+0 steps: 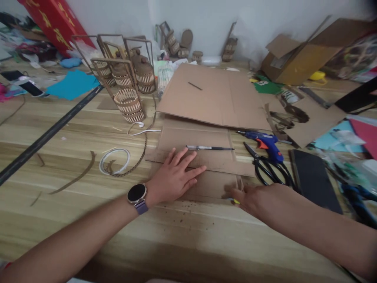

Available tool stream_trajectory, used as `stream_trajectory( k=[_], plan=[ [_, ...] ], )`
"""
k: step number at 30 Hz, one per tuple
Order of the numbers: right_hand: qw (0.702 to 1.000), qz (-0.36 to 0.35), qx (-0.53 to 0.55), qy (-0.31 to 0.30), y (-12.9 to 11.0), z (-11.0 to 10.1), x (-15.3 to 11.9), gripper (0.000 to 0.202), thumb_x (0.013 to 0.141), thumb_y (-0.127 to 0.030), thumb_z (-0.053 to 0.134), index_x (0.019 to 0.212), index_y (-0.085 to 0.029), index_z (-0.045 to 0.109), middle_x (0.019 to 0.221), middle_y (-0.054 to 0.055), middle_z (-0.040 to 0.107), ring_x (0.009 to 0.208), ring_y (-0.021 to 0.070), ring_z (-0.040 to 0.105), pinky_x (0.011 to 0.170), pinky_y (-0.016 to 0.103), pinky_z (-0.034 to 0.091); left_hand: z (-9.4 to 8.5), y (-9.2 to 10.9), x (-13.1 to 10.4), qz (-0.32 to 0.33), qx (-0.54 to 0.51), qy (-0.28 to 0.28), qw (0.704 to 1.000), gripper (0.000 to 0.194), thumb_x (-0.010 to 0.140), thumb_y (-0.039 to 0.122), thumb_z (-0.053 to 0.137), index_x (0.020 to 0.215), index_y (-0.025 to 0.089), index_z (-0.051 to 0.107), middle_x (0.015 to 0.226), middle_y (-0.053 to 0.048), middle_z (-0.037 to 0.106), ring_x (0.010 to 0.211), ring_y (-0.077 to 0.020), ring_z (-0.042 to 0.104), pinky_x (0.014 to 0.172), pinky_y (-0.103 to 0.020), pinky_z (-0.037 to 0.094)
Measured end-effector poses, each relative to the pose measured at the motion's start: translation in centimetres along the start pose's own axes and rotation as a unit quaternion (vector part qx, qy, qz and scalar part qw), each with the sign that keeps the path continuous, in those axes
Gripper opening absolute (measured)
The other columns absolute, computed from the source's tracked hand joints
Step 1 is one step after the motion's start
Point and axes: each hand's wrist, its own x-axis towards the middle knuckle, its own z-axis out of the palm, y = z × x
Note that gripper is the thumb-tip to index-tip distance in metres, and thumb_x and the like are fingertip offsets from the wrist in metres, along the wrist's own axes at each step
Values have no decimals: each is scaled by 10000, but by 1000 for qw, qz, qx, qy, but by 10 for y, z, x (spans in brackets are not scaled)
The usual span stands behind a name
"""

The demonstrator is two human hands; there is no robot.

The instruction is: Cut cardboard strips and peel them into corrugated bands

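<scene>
My left hand [178, 177] lies flat with fingers spread on a piece of brown cardboard [206, 161], a watch on its wrist. By its fingertips a pen [210, 148] lies across the cardboard. At the near right corner of a lower cardboard piece [210, 186], my right hand [250, 198] is closed around a small tool with a yellow part [236, 201]. Most of that tool is hidden by the fingers, so its kind is unclear. Black-handled scissors [269, 167] and a blue glue gun [265, 141] lie just beyond the right hand.
A large cardboard sheet [206, 94] lies behind, bearing a thin dark stick [194, 85]. Small slatted baskets [129, 104] with tall handles stand at back left. A braided cord [143, 153] and white coil [101, 163] lie left. A dark flat slab [313, 181] lies right.
</scene>
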Motion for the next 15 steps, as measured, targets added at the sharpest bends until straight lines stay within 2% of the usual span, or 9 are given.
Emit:
stream_trajectory(
  k=[8,12,15],
  plan=[
    [999,18,-24,-25,5,0,-11,551,694,44,498,1146,-240,636,691,12,700,426,137,581,408,298,101,-1,0,1,2,6,-3,1000,434,1043,396,392,1455,319,506,1547,-139,418,1456,-383,304,1157,-666,255],
    [999,17,-26,-33,8,0,-15,569,700,64,496,1161,-238,637,676,21,694,451,165,609,412,316,121,-1,0,0,1,10,-6,1000,432,1044,395,387,1452,320,508,1546,-135,417,1455,-379,305,1158,-668,251],
    [1000,22,-11,-7,11,6,-20,555,698,59,519,1136,-259,644,688,13,699,468,160,614,418,317,167,-1,0,0,-1,7,-7,1000,429,1043,391,390,1449,321,509,1545,-129,419,1455,-373,303,1160,-667,250]
  ],
)
